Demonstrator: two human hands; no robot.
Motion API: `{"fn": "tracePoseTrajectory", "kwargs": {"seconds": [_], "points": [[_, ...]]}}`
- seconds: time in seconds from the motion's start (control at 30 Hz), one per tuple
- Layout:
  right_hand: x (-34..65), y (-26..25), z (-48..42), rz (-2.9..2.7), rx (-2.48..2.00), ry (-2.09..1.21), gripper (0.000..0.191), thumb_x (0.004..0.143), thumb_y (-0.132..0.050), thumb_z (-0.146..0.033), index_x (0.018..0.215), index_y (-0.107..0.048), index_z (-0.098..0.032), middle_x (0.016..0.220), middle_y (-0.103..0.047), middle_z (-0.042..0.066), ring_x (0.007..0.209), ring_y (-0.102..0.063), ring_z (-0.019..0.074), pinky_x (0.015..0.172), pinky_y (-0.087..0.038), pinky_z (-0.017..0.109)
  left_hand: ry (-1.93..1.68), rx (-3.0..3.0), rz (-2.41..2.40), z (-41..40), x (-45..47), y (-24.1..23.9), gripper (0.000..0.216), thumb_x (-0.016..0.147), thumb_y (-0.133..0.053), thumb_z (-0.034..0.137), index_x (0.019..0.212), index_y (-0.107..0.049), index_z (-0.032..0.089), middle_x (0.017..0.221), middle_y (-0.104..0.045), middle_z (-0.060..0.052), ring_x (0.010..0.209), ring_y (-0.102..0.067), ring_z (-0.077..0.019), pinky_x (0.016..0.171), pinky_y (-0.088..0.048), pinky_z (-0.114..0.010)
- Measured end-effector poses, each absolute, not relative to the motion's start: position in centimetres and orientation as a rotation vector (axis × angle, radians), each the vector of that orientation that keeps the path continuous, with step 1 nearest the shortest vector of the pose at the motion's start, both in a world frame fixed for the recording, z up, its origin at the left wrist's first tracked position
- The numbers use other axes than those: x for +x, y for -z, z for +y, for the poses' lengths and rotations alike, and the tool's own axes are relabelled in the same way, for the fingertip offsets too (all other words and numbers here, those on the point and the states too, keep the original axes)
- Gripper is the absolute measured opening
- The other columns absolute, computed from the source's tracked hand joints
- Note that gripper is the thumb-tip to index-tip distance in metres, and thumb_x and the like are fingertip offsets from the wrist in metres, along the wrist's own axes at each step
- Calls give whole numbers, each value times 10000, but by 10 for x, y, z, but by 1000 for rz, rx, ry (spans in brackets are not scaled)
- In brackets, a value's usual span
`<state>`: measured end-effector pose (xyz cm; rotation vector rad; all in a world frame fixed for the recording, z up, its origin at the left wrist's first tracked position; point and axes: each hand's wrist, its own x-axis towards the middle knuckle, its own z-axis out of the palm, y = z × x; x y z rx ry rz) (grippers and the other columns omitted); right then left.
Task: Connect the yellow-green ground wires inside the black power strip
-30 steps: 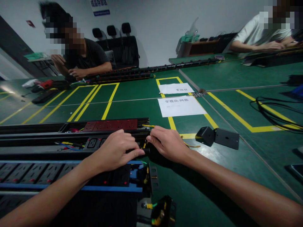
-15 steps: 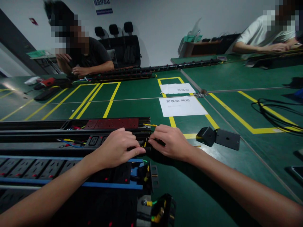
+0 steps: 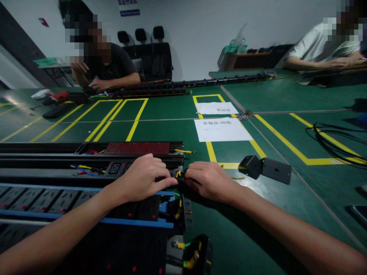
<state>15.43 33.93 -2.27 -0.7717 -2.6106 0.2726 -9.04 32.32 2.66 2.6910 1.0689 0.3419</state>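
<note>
My left hand point(image 3: 145, 177) rests with curled fingers on the end of a long black power strip point(image 3: 86, 170), its fingertips pinched at the strip's open end. My right hand point(image 3: 208, 180) meets it from the right, fingers closed on a small black part with yellow wires point(image 3: 178, 174) at that same end. What exactly each hand pinches is too small to make out. A second strip with a red socket block point(image 3: 137, 148) lies just behind. A blue-edged strip point(image 3: 86, 206) lies in front, under my left forearm.
Two black end brackets point(image 3: 268, 168) lie to the right of my right hand. White paper labels point(image 3: 222, 129) lie on the green table with yellow lines point(image 3: 134, 118). A black cable coil point(image 3: 332, 139) lies far right. Two other people work at strips across the table.
My right hand has slid slightly down and right along the strip's end, fingers tightening on the wired part. My left hand has hardly moved. The view shifted a little.
</note>
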Motion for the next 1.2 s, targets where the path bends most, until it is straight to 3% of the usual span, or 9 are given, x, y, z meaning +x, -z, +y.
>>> {"fn": "tracePoseTrajectory", "kwargs": {"seconds": [0.2, 0.47, 0.6, 0.77, 1.0, 1.2], "points": [[153, 23, 341, -2586, -715, -37, 191, 988, -522, -197, 928, -700, -161, 847, -681, 57, 746, -510, 175, 591, -250, 302, -369, 2692, 1070, 324, -89, -27, 328, 980, -598, 413, 749, -715, 213, 722, -707, 28, 722, -608, -135, 710, -286, -323], [148, 20, 340, -2521, -800, 106, 262, 1040, -480, -237, 926, -710, -184, 847, -687, 56, 807, -498, 212, 637, -286, 331, -376, 2730, 1055, 323, -88, -28, 341, 982, -593, 408, 734, -705, 203, 714, -710, 24, 695, -602, -131, 696, -295, -323], [144, 19, 341, -2465, -897, 94, 184, 1013, -556, -289, 941, -696, -193, 884, -695, 63, 861, -509, 232, 715, -302, 352, -393, 2741, 1046, 324, -88, -27, 345, 983, -590, 406, 728, -701, 201, 712, -712, 20, 687, -602, -129, 693, -304, -322], [137, 18, 340, -2373, -1023, -50, 25, 940, -656, -204, 947, -676, -217, 959, -678, 54, 908, -547, 228, 763, -305, 341, -391, 2726, 1039, 324, -87, -26, 347, 979, -595, 414, 725, -699, 201, 714, -709, 25, 681, -604, -120, 694, -312, -319], [141, 18, 341, -2406, -947, -140, 58, 942, -641, -181, 953, -683, -219, 986, -649, 61, 915, -549, 222, 765, -313, 331, -376, 2721, 1067, 323, -88, -26, 347, 976, -599, 415, 723, -699, 199, 725, -720, 21, 677, -604, -120, 697, -311, -321], [146, 20, 344, -2504, -815, -32, 112, 976, -598, -222, 908, -685, -205, 876, -662, 47, 833, -514, 213, 735, -288, 335, -399, 2719, 1066, 322, -88, -25, 342, 978, -593, 417, 734, -709, 207, 723, -719, 20, 709, -626, -127, 702, -317, -320]]}}
